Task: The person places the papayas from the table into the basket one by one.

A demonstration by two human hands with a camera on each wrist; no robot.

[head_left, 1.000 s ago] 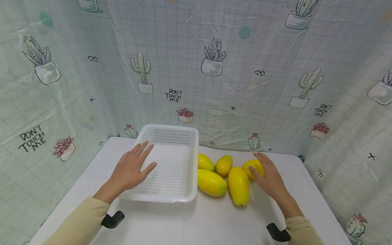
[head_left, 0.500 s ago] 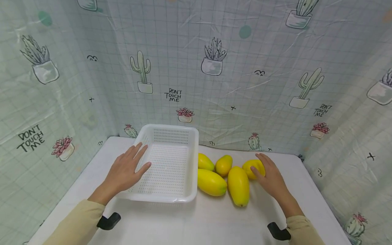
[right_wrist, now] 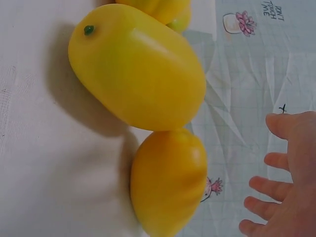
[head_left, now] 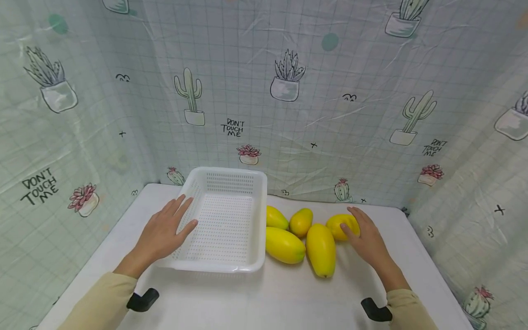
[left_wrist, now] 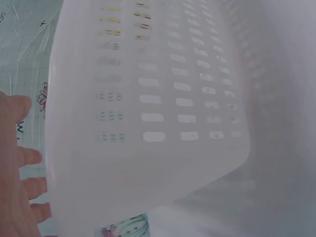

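My left hand (head_left: pixel 165 231) hovers over the left side of a white perforated plastic basket (head_left: pixel 222 229), fingers extended. In the left wrist view that hand (left_wrist: pixel 17 168) shows at the edge, beside the basket's slotted wall (left_wrist: pixel 98 168). My right hand (head_left: pixel 366 238) is held with straight fingers near a small yellow mango-shaped fruit (head_left: pixel 337 226), covering part of its right side. In the right wrist view a gap lies between the hand (right_wrist: pixel 301 173) and this fruit (right_wrist: pixel 170 182). A large elongated yellow fruit (head_left: pixel 321 251) lies just left of it. Both hands hold nothing.
More yellow fruits lie against or near the basket's right side: a large one (head_left: pixel 285 245), a partly hidden one (head_left: pixel 276 218) and a small one (head_left: pixel 301 222). All stand on a white table (head_left: pixel 247 300). A cactus-print curtain (head_left: pixel 309 169) encloses the back and sides.
My left hand has drifted left and slightly down, toward the basket's left edge. The right hand has shifted slightly right, uncovering more of the small fruit. Basket and fruits stay in place.
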